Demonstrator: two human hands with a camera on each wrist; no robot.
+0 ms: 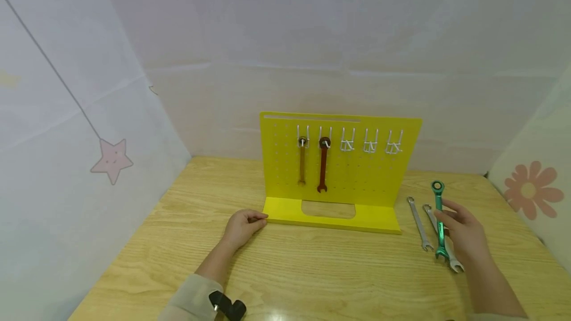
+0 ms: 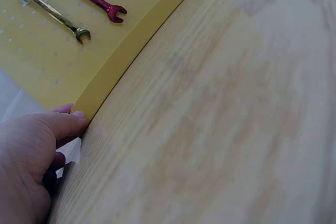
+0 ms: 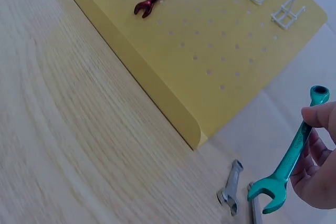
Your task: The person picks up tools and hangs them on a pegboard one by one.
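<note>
My right hand (image 1: 466, 232) grips a shiny green combination wrench (image 1: 439, 222) near its ring end, with the open end pointing down. Two silver wrenches (image 1: 419, 224) lie on the table beside and below it. At the other side, my left hand (image 1: 243, 227) pinches the front left corner of the yellow pegboard's base (image 1: 281, 209), thumb on the front lip. From hooks on the upright yellow pegboard (image 1: 285, 172) hang a gold wrench (image 1: 302, 165) and a red wrench (image 1: 323, 167), open ends down.
Three bare white hooks (image 1: 370, 141) sit in a row to the right of the red wrench. The pegboard stands on a wood-grain table (image 1: 312, 271), with a pale printed cloth (image 1: 312, 83) behind it. A black wrist mount (image 1: 227, 306) is on my left sleeve.
</note>
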